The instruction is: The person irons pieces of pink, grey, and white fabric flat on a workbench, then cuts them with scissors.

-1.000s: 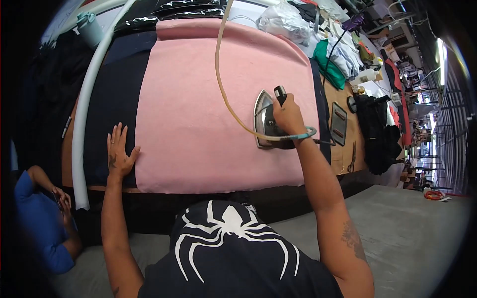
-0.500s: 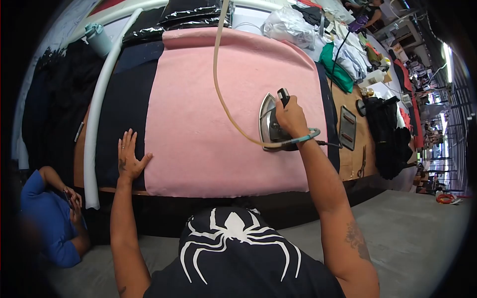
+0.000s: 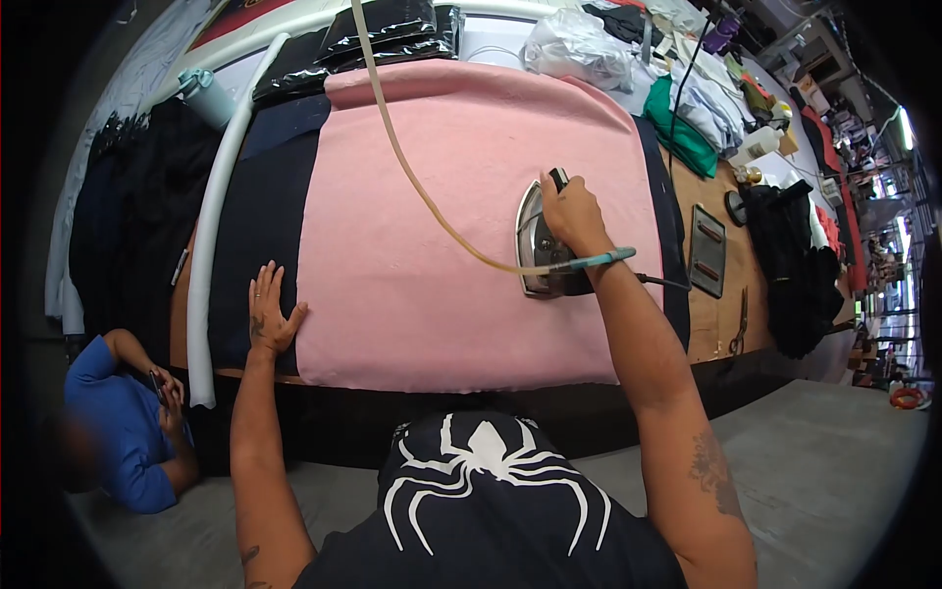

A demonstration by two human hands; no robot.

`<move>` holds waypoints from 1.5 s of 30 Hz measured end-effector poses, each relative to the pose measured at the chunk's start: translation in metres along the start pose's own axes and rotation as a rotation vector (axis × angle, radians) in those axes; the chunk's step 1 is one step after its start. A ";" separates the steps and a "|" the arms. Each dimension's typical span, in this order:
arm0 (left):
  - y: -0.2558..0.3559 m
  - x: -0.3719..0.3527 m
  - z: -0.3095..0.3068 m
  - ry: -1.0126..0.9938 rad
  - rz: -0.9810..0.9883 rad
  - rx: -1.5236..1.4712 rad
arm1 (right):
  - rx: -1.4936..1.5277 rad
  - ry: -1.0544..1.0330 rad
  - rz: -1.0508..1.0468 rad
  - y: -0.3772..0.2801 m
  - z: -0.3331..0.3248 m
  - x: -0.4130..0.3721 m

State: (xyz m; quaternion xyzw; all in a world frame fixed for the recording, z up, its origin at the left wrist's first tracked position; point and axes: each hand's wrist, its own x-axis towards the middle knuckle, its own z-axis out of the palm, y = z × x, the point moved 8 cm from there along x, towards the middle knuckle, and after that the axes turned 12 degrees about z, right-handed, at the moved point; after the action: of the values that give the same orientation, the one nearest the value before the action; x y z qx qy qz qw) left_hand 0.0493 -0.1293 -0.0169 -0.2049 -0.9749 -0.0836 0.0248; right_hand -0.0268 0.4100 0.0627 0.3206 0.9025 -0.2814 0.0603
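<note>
A wide sheet of pink fabric lies over dark navy cloth on the table. My right hand is wrapped round the handle of an iron, whose soleplate rests on the right half of the pink fabric. A yellowish hose and a dark cord run from the iron's back end. Flat on the navy cloth, by the fabric's left edge, lies my left hand, fingers stretched out and holding nothing.
On the right are an iron rest plate, scissors and a black bundle. A white roll and a bottle stand left. Black plastic packages lie behind. A person in blue holds a phone at lower left.
The view has shifted, so the table appears farther right. Relative to the pink fabric, the iron has slid slightly left. The hose's upper part has swung left. My left hand stays flat in place.
</note>
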 end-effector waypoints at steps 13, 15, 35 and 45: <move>0.004 0.001 -0.005 0.040 0.035 -0.037 | -0.059 0.071 -0.011 -0.005 -0.007 -0.013; 0.006 -0.001 -0.008 0.051 0.049 -0.047 | -0.057 0.076 -0.001 -0.007 -0.005 -0.010; 0.001 0.001 -0.008 0.083 0.039 -0.087 | -0.073 0.043 0.019 -0.016 0.013 -0.089; 0.002 0.002 -0.006 0.074 0.044 -0.102 | -0.050 0.101 0.003 -0.046 0.020 -0.025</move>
State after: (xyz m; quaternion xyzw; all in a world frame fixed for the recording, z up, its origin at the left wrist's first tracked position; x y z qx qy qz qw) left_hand 0.0488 -0.1276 -0.0107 -0.2242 -0.9630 -0.1401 0.0522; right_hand -0.0367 0.3566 0.0746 0.3342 0.9106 -0.2421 0.0230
